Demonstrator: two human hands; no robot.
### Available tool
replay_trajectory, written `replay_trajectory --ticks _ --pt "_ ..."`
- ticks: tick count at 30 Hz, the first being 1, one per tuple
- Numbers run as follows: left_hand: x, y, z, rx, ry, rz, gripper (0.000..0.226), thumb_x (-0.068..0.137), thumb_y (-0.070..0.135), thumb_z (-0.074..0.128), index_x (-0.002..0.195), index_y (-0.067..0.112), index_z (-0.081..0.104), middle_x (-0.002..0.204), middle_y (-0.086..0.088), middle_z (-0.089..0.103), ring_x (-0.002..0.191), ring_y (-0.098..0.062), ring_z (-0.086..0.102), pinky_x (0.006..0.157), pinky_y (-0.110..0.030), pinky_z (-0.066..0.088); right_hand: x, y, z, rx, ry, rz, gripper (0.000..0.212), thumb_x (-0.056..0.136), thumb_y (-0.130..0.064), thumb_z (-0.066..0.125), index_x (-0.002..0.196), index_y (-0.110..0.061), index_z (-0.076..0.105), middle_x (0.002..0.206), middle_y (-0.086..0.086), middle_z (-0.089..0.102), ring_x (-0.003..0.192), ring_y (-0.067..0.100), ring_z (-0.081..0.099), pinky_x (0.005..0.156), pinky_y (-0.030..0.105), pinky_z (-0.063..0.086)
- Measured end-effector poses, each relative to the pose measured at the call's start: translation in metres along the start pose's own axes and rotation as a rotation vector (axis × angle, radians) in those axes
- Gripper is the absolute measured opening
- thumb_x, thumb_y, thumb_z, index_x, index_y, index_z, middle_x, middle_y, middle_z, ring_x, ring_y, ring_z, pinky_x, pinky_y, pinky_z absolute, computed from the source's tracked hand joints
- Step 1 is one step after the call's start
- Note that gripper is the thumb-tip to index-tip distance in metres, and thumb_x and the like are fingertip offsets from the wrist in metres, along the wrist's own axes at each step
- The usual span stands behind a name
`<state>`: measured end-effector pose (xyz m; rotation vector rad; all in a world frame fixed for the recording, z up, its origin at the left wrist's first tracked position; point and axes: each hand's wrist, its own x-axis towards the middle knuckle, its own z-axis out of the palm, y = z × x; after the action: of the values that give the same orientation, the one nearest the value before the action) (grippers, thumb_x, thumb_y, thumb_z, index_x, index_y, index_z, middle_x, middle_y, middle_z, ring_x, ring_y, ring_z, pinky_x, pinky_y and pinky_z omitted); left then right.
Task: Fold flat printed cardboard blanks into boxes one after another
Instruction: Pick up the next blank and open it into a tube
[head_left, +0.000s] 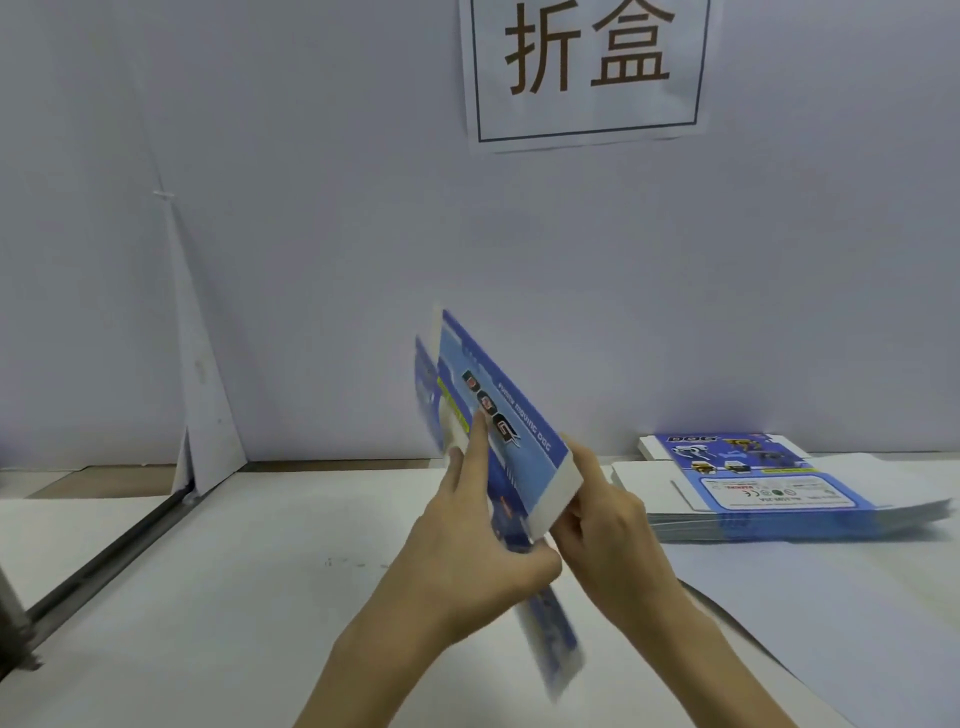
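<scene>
Left hand (467, 551) and right hand (602, 519) both tight on blue DOG-printed blank (524, 436) — half-folded, tilted, white-edged.

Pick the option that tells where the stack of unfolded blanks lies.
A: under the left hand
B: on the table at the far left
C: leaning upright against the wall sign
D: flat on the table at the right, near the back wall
D: the stack of flat blanks lies on the table to the right of both hands, close to the wall, while the left hand and right hand hold one blank up at the centre.
</scene>
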<state>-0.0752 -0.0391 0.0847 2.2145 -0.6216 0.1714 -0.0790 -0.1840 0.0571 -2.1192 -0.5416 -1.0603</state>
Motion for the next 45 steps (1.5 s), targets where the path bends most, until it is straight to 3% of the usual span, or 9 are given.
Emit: replay_trajectory --ticks 6,10,18,23,29,34,38,41,45 --pt "0.004 -0.005 0.019 0.246 0.241 -0.142 0.101 0.089 0.055 0.049 0.137 0.037 -0.038 0.152 -0.001 0.029 0.107 -0.012 0.058 0.087 -0.028 0.052 0.007 -0.010 0.005 0.128 0.144 -0.052 0.079 0.083 -0.025 0.064 0.146 -0.024 0.017 0.120 -0.004 0.051 0.100 -0.022 0.052 0.072 -0.001 0.045" --pt "0.006 -0.008 0.020 0.282 0.224 -0.100 0.086 0.097 0.043 0.039 0.126 0.038 -0.042 0.136 0.006 0.047 0.085 -0.003 0.047 0.084 -0.021 0.049 0.011 -0.008 -0.005 -0.025 0.171 -0.104 0.081 0.086 -0.034 0.051 0.153 -0.027 0.007 0.109 -0.002 0.054 0.089 -0.001 0.058 0.073 -0.006 0.040" --pt "0.001 0.004 0.012 0.189 0.223 -0.096 0.067 0.089 0.046 0.035 0.148 0.024 0.014 0.135 0.007 0.047 0.100 -0.004 0.044 0.090 -0.013 0.044 0.002 0.017 -0.001 -0.229 0.155 0.038 0.076 0.079 -0.007 0.068 0.142 -0.009 0.027 0.112 0.024 0.063 0.087 0.018 0.062 0.062 0.032 0.058" --pt "-0.002 0.010 0.006 0.016 0.166 -0.133 0.063 0.085 0.048 0.042 0.143 0.027 0.029 0.131 0.010 0.052 0.103 -0.004 0.048 0.090 -0.018 0.048 -0.004 0.022 0.010 0.005 0.172 0.172 0.073 0.079 -0.026 0.058 0.142 -0.027 0.021 0.126 0.012 0.058 0.100 0.012 0.062 0.073 -0.004 0.042" --pt "-0.004 -0.002 -0.010 -0.050 0.084 -0.140 0.037 0.094 0.032 0.055 0.129 0.035 0.045 0.124 0.016 0.055 0.106 -0.008 0.056 0.077 -0.012 0.050 -0.004 0.012 0.019 0.164 0.185 0.244 0.071 0.078 -0.030 0.058 0.139 -0.032 0.021 0.112 -0.014 0.052 0.094 -0.022 0.054 0.068 -0.006 0.041" --pt "0.003 -0.002 -0.008 -0.509 -0.158 -0.202 0.055 0.068 0.035 0.064 0.119 0.015 0.058 0.113 -0.003 0.066 0.101 -0.016 0.064 0.082 -0.022 0.055 -0.007 -0.002 0.027 0.198 0.178 0.113 0.075 0.088 -0.015 0.066 0.148 -0.035 0.027 0.125 -0.034 0.046 0.110 -0.012 0.053 0.078 0.005 0.049" --pt "0.009 0.002 0.011 -0.792 0.055 -0.319 0.080 0.065 0.048 0.071 0.133 0.018 0.042 0.118 -0.006 0.062 0.101 -0.022 0.064 0.087 -0.038 0.056 -0.010 -0.011 0.031 0.291 0.096 0.094 0.064 0.091 -0.040 0.054 0.144 -0.054 0.020 0.137 -0.041 0.036 0.126 -0.006 0.045 0.093 0.023 0.052" --pt "0.014 -0.007 0.007 -0.857 0.150 -0.291 0.097 0.059 0.049 0.081 0.141 0.023 0.035 0.124 -0.008 0.060 0.104 -0.026 0.064 0.092 -0.048 0.053 -0.011 -0.010 0.027 0.318 -0.008 0.044 0.057 0.093 -0.056 0.046 0.143 -0.057 0.019 0.143 -0.035 0.035 0.131 -0.004 0.041 0.096 0.023 0.049" --pt "0.011 -0.015 0.003 -0.910 0.117 -0.095 0.134 0.024 0.072 0.083 0.140 0.024 0.039 0.118 -0.001 0.067 0.106 -0.023 0.066 0.093 -0.048 0.052 -0.011 -0.010 0.026 0.145 0.044 -0.094 0.062 0.095 -0.029 0.057 0.147 -0.038 0.024 0.146 -0.009 0.042 0.133 -0.001 0.040 0.094 0.022 0.051"
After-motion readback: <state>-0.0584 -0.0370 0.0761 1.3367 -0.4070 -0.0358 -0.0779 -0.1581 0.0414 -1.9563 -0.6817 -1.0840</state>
